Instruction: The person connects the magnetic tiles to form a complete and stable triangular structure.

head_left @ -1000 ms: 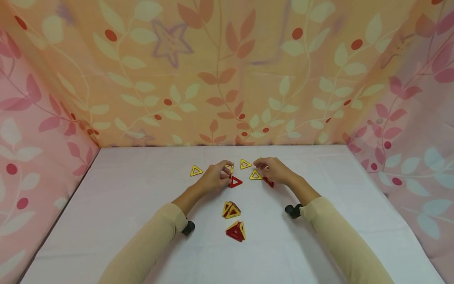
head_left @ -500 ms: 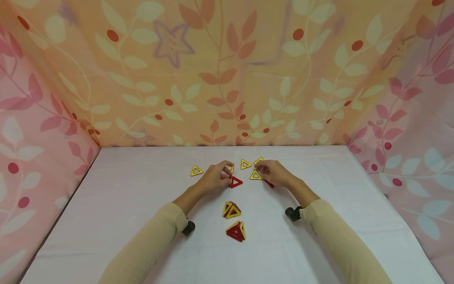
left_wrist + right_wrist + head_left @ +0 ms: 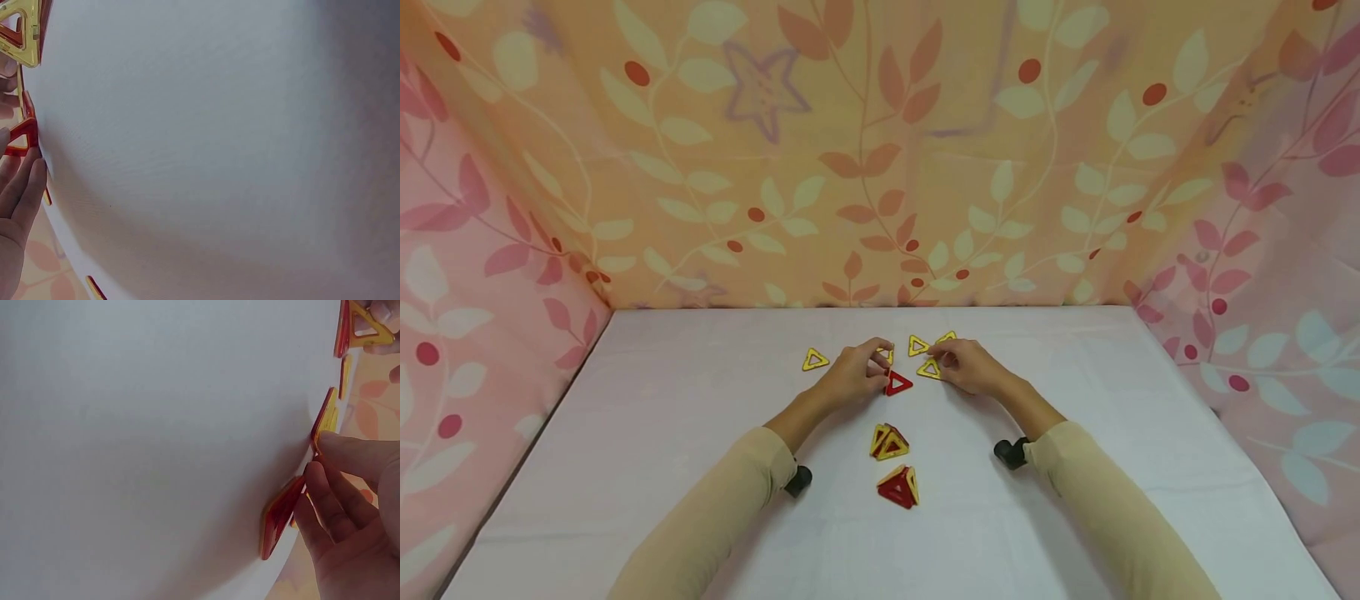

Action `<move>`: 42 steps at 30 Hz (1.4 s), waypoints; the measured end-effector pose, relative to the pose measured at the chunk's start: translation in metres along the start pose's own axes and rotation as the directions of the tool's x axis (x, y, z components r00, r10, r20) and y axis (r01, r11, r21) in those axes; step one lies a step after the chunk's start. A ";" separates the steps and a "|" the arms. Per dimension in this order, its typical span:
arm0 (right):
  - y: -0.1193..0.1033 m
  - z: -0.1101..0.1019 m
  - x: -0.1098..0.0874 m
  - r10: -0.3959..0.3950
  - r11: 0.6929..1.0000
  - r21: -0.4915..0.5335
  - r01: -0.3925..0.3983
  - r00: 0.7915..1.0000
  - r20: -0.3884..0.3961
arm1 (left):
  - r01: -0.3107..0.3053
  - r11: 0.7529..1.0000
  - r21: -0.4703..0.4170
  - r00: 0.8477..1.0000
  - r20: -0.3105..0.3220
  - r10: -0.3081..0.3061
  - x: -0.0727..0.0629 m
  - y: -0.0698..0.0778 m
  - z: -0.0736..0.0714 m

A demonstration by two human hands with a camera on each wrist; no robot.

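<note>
My left hand [image 3: 852, 375] grips a red triangular magnetic tile [image 3: 898, 383] between thumb and fingers. A yellow triangular tile [image 3: 888, 353] stands behind those fingers, partly hidden. To its right, my right hand [image 3: 976, 367] pinches another yellow triangular tile [image 3: 928, 369], thumb [image 3: 340, 450] against it in the right wrist view. A red tile [image 3: 281, 515] lies by this hand's fingertips; the hand hides it from the head view. Two more yellow triangles, one [image 3: 917, 345] left of the right fingertips and one [image 3: 947, 337] just behind them, lie on the table.
Two small red-and-yellow pyramids of tiles stand nearer the body, a farther one [image 3: 890, 443] and a closer one [image 3: 899, 487]. A loose yellow triangle [image 3: 815, 360] lies left of the left hand. Floral cloth [image 3: 865, 208] walls the white table [image 3: 700, 358].
My right hand has shifted slightly left, bringing the yellow tile closer to the left hand's tiles. The red tile under it has gone from head view. The left hand has stayed still.
</note>
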State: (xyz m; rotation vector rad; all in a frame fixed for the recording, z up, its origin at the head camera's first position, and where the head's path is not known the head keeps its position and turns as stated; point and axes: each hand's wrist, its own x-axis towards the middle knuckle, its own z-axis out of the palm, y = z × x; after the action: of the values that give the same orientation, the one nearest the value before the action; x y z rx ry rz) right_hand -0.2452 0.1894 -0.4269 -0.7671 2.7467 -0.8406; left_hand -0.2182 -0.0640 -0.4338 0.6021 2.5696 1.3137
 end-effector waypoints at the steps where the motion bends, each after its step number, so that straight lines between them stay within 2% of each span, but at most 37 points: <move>1: -0.001 0.001 0.001 0.002 1.000 0.000 -0.002 1.000 0.001 | -0.003 1.000 0.002 1.000 0.000 0.003 0.000 0.000 0.000; 11: -0.011 0.011 0.006 -0.004 1.000 0.014 0.004 1.000 -0.023 | -0.001 1.000 0.011 1.000 0.007 0.001 0.001 0.000 0.000; 15: -0.014 0.015 0.008 0.000 1.000 0.005 0.000 1.000 -0.027 | -0.027 0.999 0.021 1.000 0.015 0.026 0.001 0.000 0.000; 21: -0.016 0.018 0.012 -0.041 0.999 -0.014 0.041 0.998 -0.045 | -0.039 0.999 0.023 0.999 0.008 0.039 0.001 -0.001 0.000; 35: -0.022 0.021 0.012 -0.054 0.998 0.008 0.055 0.998 -0.030 | -0.037 0.999 0.016 0.999 0.007 0.037 0.001 -0.001 0.000; 42: -0.024 0.025 0.014 -0.031 0.999 0.016 0.032 0.999 -0.024 | -0.037 0.999 0.012 0.999 0.003 0.037 0.000 0.000 0.000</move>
State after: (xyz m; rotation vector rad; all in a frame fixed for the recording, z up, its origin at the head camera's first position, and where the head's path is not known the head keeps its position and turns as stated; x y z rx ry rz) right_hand -0.2393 0.1535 -0.4339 -0.8048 2.7514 -0.8826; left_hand -0.2185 -0.0640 -0.4336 0.6564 2.5785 1.3088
